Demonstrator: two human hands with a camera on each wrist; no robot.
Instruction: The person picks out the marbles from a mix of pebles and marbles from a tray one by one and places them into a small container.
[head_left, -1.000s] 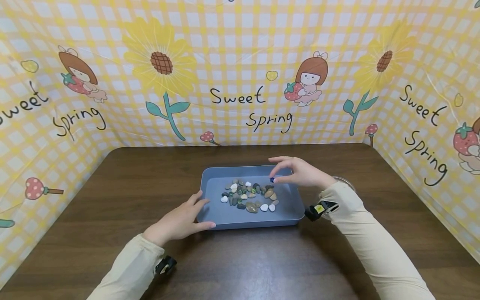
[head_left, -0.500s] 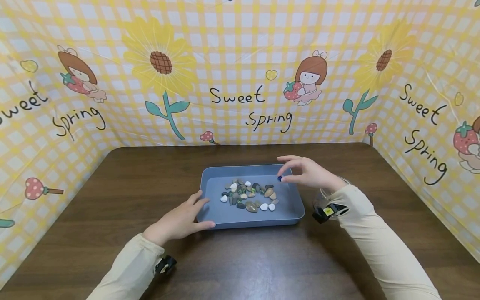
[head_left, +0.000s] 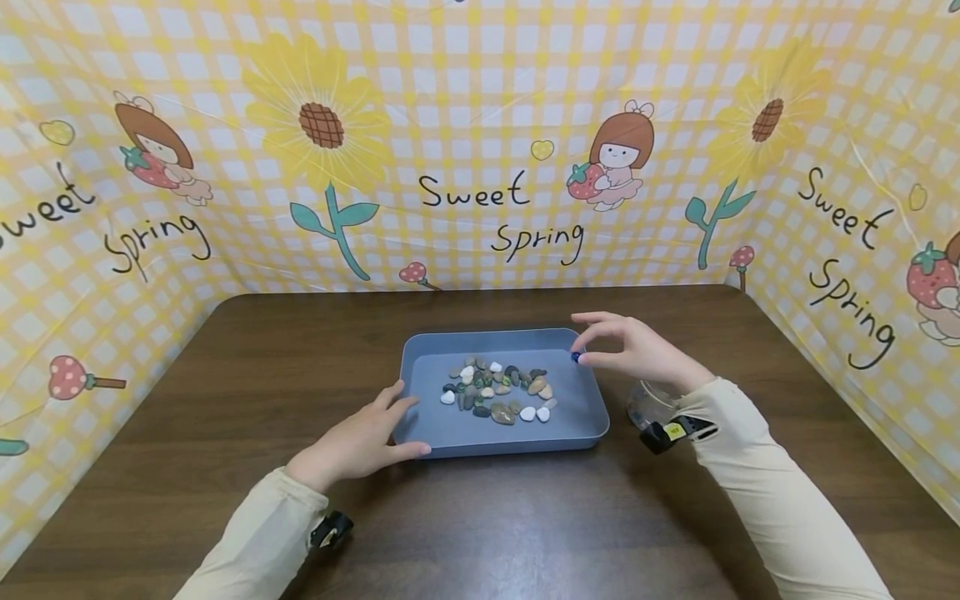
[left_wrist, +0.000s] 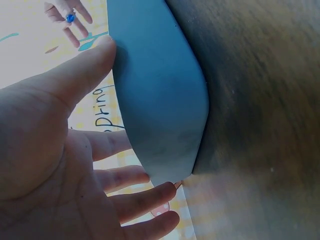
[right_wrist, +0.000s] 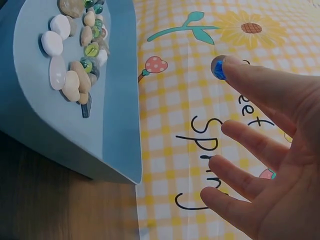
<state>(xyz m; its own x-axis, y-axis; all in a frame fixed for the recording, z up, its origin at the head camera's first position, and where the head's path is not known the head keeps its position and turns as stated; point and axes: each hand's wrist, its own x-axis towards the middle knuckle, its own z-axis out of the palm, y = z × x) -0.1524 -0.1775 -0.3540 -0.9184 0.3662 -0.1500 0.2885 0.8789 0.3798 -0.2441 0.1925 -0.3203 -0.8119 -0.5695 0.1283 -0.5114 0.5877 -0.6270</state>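
My right hand pinches a blue glass marble between thumb and index finger, its other fingers spread. It hovers above the right back part of a shallow blue-grey tray. At the tray's left front corner, my left hand touches the rim with thumb and fingers extended. In the left wrist view, the thumb lies against the wall and the fingers reach around the corner. Inside the tray lie white pebbles, brown and dark pebbles and green glass marbles.
A clear glass jar stands right of the tray, partly hidden by the right wrist. The brown wooden table extends around both. Yellow checked cloth hangs behind and at both sides.
My right hand has moved rightward with the blue marble, from above the pebbles toward the tray's right edge. More of the jar now shows. The left hand has stayed in place.
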